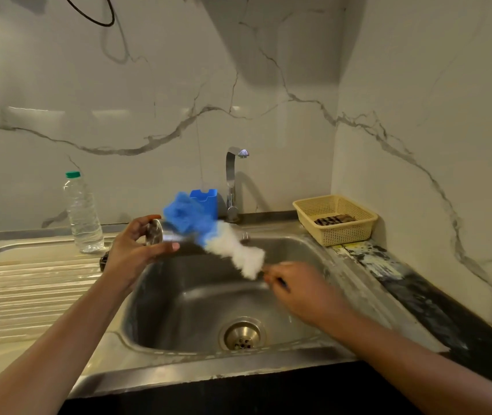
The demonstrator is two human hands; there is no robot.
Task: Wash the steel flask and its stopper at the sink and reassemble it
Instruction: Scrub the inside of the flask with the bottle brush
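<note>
Steel flask [165, 235] was held on its side above the back-left edge of the sink [197, 298], base toward the camera and mouth end pointing right. This was likely so runoff would drop into the basin.

Left hand [132, 253] gripped the base end, fingers [144, 220] curled over the top and thumb underneath, leaving the body exposed.

Bottle brush [221, 239], with blue and white bristles, was blurred and lay across the outside of the flask; contact could not be told. Right hand [297, 290] was clenched round its thin handle, low over the basin.

Step judged: scrubbing the flask body.

Tap [232, 181] showed no visible stream.

A small dark object [103, 260] sat on the counter [29, 280] behind the left wrist. It was possibly the stopper, but this was uncertain.

Water bottle [84, 214] stood to the left, and the yellow basket [339, 232] sat well apart to the right.
</note>
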